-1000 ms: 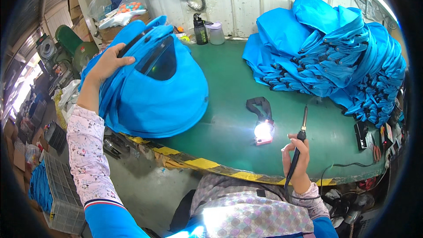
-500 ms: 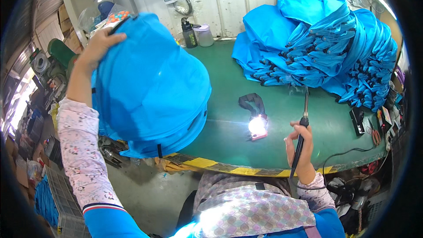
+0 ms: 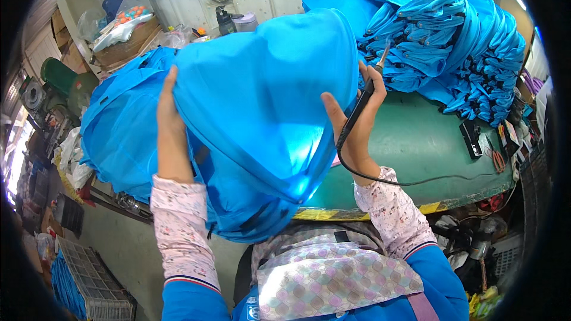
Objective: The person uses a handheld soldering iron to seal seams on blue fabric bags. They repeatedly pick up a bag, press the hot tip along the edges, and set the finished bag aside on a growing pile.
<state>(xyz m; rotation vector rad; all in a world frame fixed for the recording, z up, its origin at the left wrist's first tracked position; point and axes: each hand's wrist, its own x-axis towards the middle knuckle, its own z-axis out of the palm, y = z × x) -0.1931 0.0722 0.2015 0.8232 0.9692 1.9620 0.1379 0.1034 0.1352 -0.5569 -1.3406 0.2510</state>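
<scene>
Between my hands, a large blue fabric piece (image 3: 256, 89) with a stiff, curved rim is raised over the bench. My left hand (image 3: 171, 134) grips its left edge, the fingers partly hidden behind the cloth. In my right hand (image 3: 358, 139) is a soldering iron (image 3: 358, 110) with a black handle, its metal tip angled up and away near the heaped cloth. The right thumb stands apart, close to the fabric's right edge. A bright glow shows on the lower right of the fabric, and the lamp seen earlier is almost wholly covered.
A tall heap of blue fabric pieces (image 3: 428, 35) fills the back right of the green bench (image 3: 410, 137). More blue fabric (image 3: 122, 131) lies at the left. The iron's cord (image 3: 428, 182) crosses the bench toward pliers (image 3: 497, 157) and a black box (image 3: 471, 139). Bottles (image 3: 226, 21) stand behind.
The blue fabric piece has moved right and turned between my hands, covering the lamp. My left hand has come right and nearer; my right hand has moved up and left with the soldering iron.
</scene>
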